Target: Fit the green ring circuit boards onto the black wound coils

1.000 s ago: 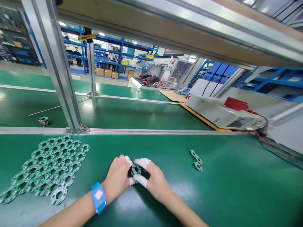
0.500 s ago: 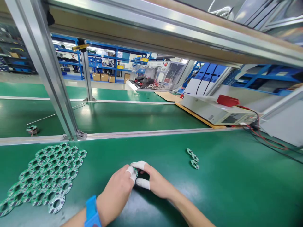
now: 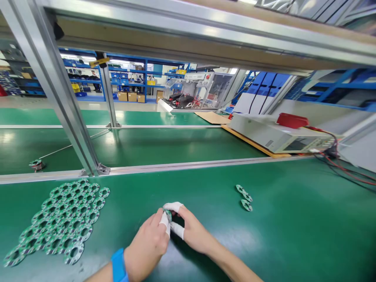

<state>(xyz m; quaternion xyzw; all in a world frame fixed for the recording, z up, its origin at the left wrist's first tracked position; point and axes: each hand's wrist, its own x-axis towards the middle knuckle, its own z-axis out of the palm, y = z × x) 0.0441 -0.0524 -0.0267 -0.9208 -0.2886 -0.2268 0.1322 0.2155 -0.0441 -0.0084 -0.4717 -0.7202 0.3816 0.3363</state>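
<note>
Between my two hands is a small ring-shaped green circuit board (image 3: 168,214), partly hidden by the fingers. My left hand (image 3: 151,239), with a blue band on its wrist, is closed on the board's near left side. My right hand (image 3: 190,229) pinches it from the right, thumb and forefinger in white finger cots. Whether anything lies beneath the board is hidden. On the left of the green table rests a large patch of similar ring boards (image 3: 63,213), edge to edge. Several more ring boards (image 3: 246,205) lie to the right of my hands.
An aluminium post (image 3: 66,98) rises behind the patch of boards, and a rail (image 3: 176,167) crosses the table. A wire-wound part (image 3: 37,165) sits beyond the rail at left. At the back right, a grey instrument (image 3: 273,133) with red and black cables stands on a wooden board.
The camera view has shifted slightly. My hands stay together on the ring board, with the left hand turned a little and more of the board showing.
</note>
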